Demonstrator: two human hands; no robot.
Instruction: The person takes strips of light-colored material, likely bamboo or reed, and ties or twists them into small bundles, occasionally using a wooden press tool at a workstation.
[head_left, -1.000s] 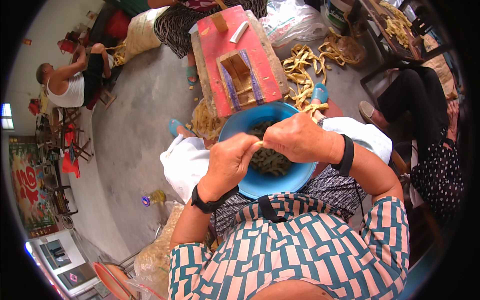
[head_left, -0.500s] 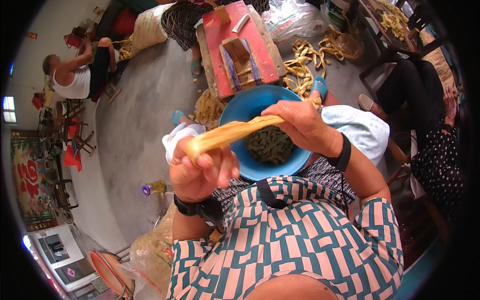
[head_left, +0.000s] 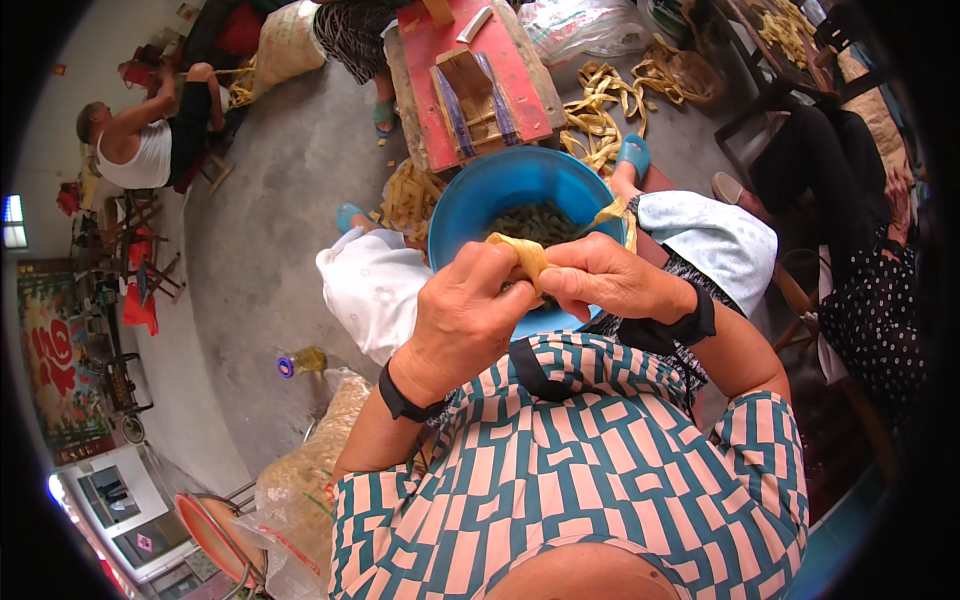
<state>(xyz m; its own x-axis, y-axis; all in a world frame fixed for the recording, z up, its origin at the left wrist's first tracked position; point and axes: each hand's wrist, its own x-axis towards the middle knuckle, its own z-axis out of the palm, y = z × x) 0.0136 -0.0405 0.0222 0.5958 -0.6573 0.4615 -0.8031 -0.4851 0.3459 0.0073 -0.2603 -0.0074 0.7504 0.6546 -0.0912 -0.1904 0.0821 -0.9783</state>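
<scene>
Head view, looking down at 2 hands held together over a blue basin that rests on the person's lap. The left hand is closed, its fingers curled around one end of a yellow husk strip; a black band is worn on its wrist. The right hand is likewise closed, thumb and fingers pinched on the same strip just beside the left hand, so that the 2 hands touch. The strip is folded between them, and a thinner tail of it is seen rising past the right hand above the basin's rim. Dark green pieces lie inside the basin. Beyond it stands a red wooden bench bearing a small wooden frame, with loose yellow strips heaped on the concrete floor to its right. A seated person is visible at the far left.
</scene>
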